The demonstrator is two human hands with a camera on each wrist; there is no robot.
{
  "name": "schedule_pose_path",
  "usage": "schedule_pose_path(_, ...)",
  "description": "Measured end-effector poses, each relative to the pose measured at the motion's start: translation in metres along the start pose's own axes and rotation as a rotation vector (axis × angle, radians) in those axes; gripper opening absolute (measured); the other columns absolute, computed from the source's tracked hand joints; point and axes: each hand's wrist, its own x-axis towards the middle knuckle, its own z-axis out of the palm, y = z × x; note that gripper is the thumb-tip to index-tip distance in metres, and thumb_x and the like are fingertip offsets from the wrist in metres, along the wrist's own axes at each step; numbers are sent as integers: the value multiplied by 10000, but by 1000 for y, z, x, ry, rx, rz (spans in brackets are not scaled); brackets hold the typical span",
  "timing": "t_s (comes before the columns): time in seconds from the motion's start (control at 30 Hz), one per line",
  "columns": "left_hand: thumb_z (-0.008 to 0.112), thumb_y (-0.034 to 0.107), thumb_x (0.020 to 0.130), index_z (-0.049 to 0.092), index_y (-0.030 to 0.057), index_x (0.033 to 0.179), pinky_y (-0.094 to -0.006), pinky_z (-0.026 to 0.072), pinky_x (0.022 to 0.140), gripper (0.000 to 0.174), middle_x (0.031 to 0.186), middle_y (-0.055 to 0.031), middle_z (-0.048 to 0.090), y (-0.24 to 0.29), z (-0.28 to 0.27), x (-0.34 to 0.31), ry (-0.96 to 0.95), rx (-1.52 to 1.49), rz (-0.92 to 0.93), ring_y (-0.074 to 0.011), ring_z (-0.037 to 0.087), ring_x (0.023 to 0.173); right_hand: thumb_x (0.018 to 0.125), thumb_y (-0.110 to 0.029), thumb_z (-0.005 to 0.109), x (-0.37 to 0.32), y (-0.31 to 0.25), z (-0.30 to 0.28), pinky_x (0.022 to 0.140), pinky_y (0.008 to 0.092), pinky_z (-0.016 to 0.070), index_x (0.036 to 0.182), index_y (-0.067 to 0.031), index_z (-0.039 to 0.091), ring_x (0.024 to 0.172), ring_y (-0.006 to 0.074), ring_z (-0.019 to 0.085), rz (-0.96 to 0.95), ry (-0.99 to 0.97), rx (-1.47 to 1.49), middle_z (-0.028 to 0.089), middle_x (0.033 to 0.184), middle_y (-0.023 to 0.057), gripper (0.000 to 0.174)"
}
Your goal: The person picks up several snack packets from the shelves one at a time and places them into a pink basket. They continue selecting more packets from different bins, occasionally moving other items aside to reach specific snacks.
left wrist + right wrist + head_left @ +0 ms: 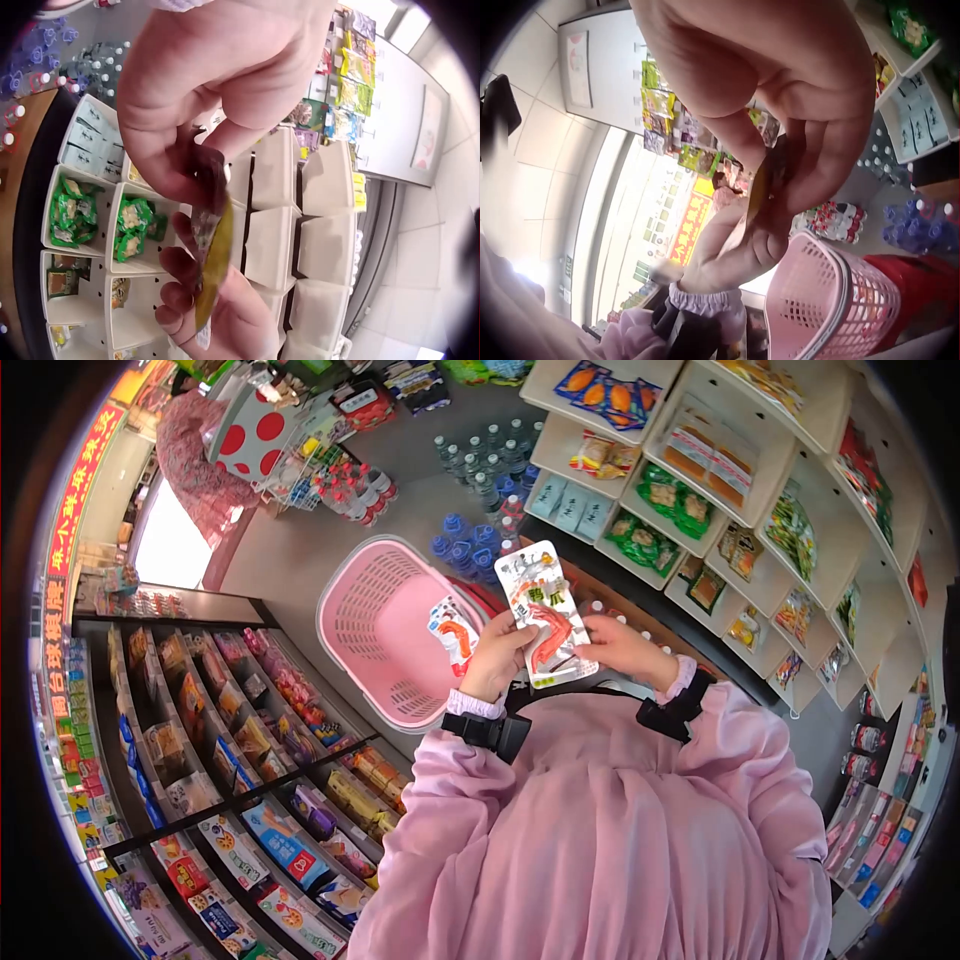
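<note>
Both hands hold a white snack packet with a picture of a reddish duck foot, its printed face turned up toward the head camera. My left hand pinches its left edge, thumb on the front. On the opposite side my right hand grips the lower right edge. In the left wrist view the packet appears edge-on between the hands. A pink shopping basket stands just left of the hands. Inside it, against the near right side, lies another white packet with a red-orange picture.
Tiered white bins of packaged snacks rise at the right. Snack racks fill the left side. Bottled water and blue-capped jugs stand on the floor ahead. A red object sits beside the basket. Another person's pink fuzzy sleeve shows far left.
</note>
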Motion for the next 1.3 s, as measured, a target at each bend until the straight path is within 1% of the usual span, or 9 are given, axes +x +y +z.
schedule_pose_path(0.3, 439, -28, 811, 394, -79, 1112, -382, 478, 801, 308, 1042, -168, 521, 20, -162, -52, 319, -210, -66, -268, 561, 911, 815, -98, 468, 124, 35, 97, 576, 210, 461, 1178, -18, 380, 676, 91, 545, 295, -80, -105, 564, 879, 49, 383)
schedule_pose_path(0.47, 432, -59, 789, 394, -129, 1036, -379, 487, 774, 260, 988, -188, 522, 0, -258, -49, 539, -241, -202, -276, 563, 895, 777, -68, 477, 197, 90, 134, 508, 233, 469, 1081, 21, 474, 603, 128, 572, 362, -61, -310, 572, 834, 83, 317)
schedule_pose_path(0.5, 449, -82, 760, 422, -125, 953, -352, 514, 689, 200, 890, -164, 539, -5, -271, -46, 624, -182, -206, -259, 588, 793, 763, -53, 475, 209, 101, 138, 504, 256, 480, 1042, 31, 496, 578, 147, 585, 386, -80, -327, 580, 792, 98, 292)
schedule_pose_path(0.7, 513, -64, 721, 432, -99, 960, -280, 508, 564, 254, 804, -119, 550, -32, -347, -31, 624, -42, -485, -212, 586, 636, 705, 2, 482, 261, 158, 150, 474, 298, 488, 802, 60, 544, 552, 184, 607, 414, -76, -655, 584, 682, 140, 129)
schedule_pose_path(0.8, 516, -86, 720, 453, -93, 979, -227, 458, 510, 267, 881, -125, 549, -45, -362, -22, 546, 26, -410, -171, 571, 677, 665, 6, 497, 275, 178, 152, 546, 352, 486, 740, 50, 553, 640, 282, 607, 381, -111, -878, 587, 723, 189, 104)
schedule_pose_path(0.9, 516, -104, 703, 418, -72, 1060, -220, 430, 468, 372, 873, -107, 548, -49, -350, -11, 765, 148, -272, -138, 546, 632, 637, -36, 523, 283, 175, 156, 659, 411, 457, 750, 45, 575, 751, 366, 570, 342, -82, -948, 579, 748, 232, 148)
schedule_pose_path(1.1, 513, -107, 688, 242, -24, 1266, -228, 428, 522, 644, 950, -133, 524, -41, -362, -11, 552, 171, -427, -156, 536, 677, 623, -38, 533, 292, 169, 154, 650, 406, 464, 745, 31, 606, 753, 339, 585, 304, -258, -1009, 591, 764, 208, 158)
schedule_pose_path(1.2, 513, -85, 683, 200, -2, 1300, -250, 435, 571, 697, 1058, -155, 472, -36, -357, -12, 758, 316, -425, -169, 528, 765, 634, -45, 537, 287, 164, 149, 629, 405, 468, 858, -10, 624, 735, 321, 595, 307, -409, -1059, 600, 758, 185, 243)
schedule_pose_path(1.3, 506, -55, 695, 302, -22, 1252, -249, 431, 589, 595, 1096, -150, 443, -19, -338, -16, 704, 462, -409, -159, 516, 796, 642, -61, 538, 274, 142, 150, 620, 400, 465, 822, -2, 614, 721, 324, 589, 214, -364, -1057, 598, 751, 179, 204)
